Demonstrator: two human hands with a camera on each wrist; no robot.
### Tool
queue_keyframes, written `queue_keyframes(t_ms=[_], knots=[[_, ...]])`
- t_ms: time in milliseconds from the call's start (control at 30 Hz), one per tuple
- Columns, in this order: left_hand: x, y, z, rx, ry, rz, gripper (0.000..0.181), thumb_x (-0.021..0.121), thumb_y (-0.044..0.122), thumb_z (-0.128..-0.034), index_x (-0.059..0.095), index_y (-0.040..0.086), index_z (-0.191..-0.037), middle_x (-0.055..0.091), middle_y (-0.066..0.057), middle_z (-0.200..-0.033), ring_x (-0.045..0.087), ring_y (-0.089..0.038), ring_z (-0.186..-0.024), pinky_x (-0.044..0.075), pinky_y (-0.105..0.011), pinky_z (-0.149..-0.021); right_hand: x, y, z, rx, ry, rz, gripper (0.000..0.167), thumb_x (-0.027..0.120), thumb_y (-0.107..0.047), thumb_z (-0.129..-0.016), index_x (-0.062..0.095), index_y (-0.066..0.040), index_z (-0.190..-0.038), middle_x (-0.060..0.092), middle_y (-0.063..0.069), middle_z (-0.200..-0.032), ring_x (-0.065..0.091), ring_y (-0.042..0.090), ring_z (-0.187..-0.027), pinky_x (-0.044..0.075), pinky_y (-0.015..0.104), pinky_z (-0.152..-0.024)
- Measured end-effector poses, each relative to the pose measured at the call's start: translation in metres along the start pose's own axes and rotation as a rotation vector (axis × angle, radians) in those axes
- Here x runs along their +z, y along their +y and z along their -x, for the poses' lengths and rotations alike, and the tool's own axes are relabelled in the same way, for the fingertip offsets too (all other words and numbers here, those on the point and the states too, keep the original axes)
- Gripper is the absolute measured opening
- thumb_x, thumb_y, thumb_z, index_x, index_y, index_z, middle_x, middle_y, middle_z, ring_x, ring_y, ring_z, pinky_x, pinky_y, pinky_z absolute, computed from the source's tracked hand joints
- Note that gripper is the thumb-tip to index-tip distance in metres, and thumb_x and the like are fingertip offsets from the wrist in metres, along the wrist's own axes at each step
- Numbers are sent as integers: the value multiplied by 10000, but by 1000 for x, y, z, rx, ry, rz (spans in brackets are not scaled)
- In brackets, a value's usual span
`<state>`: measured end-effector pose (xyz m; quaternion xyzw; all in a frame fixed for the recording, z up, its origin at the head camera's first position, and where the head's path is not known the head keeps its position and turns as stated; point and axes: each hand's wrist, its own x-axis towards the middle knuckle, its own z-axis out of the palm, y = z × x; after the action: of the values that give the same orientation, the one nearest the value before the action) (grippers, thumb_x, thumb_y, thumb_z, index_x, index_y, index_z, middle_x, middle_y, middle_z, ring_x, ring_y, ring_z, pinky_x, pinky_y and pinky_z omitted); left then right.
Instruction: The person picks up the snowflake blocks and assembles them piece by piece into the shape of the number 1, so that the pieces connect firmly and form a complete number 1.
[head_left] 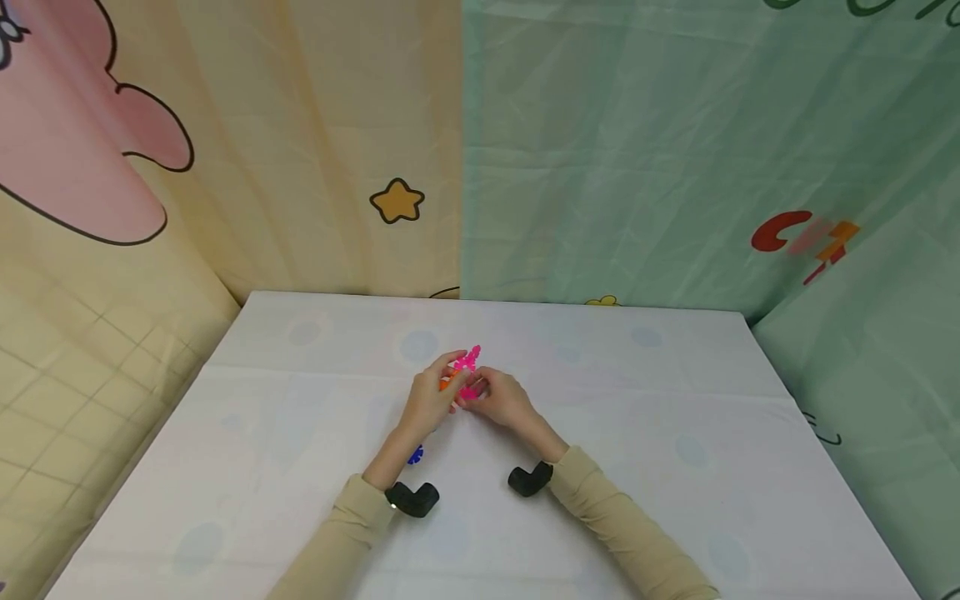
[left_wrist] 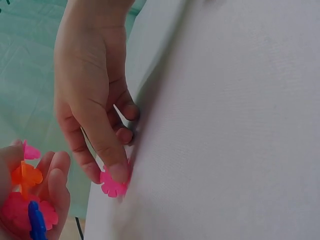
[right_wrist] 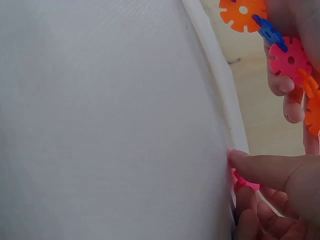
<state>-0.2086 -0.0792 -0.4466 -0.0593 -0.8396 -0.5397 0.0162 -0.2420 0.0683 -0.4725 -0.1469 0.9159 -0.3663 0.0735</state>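
Note:
In the head view my left hand (head_left: pixel 427 398) and right hand (head_left: pixel 508 402) meet over the middle of the table. Curled round a chain of notched plastic discs, the left hand has pink, orange and blue pieces among its fingers. The right wrist view shows that chain's orange disc (right_wrist: pixel 243 14), blue disc (right_wrist: pixel 270 33) and pink disc (right_wrist: pixel 290 57) slotted together. My right hand pinches a separate-looking pink disc (left_wrist: pixel 112 182) between thumb and fingers; whether it touches the chain is hidden. Several pink pieces (head_left: pixel 467 360) stick up between the hands.
A blue disc (head_left: pixel 416 454) shows beside the left wrist; I cannot tell whether it hangs from the chain. White cloth covers the table (head_left: pixel 637 500). Black wrist cameras (head_left: pixel 414 500) sit below both hands. Printed curtains (head_left: pixel 600 167) stand behind the table.

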Motion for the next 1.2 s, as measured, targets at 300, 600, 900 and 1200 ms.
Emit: queue_keyframes(t_ms=[300, 600, 900, 1200], knots=[[-3, -1, 0, -28, -2, 37, 414, 617, 235, -943, 532, 163, -1342, 613, -139, -1039, 666, -315, -637, 506, -204, -516, -9, 11, 6, 10, 35, -135, 195, 684, -102, -861, 699, -48, -1049, 670, 64, -819, 538, 101, -634, 450, 203, -565], [-5, -2, -1, -28, 1, 17, 378, 610, 235, -948, 563, 158, -1315, 621, -109, -1000, 660, -279, -624, 511, -212, -519, -23, 17, 9, 36, 153, -225, 167, 640, -110, -882, 689, -46, -1028, 627, 63, -739, 546, 107, -542, 448, 225, -526], [-7, -2, -1, -9, -8, -15, 368, 614, 224, -946, 580, 155, -1306, 646, -90, -991, 645, -303, -626, 447, -206, -492, -40, 12, 8, 28, 294, -384, 206, 652, -123, -906, 663, -45, -1097, 627, 219, -766, 574, 192, -544, 465, 211, -519], [-3, -2, -1, 24, -33, -34, 341, 592, 208, -959, 585, 171, -1298, 632, -88, -997, 627, -283, -600, 323, -201, -433, -49, 2, 9, 11, 330, -522, 263, 661, -156, -911, 658, -48, -1151, 615, 323, -878, 606, 393, -677, 510, 181, -573]])
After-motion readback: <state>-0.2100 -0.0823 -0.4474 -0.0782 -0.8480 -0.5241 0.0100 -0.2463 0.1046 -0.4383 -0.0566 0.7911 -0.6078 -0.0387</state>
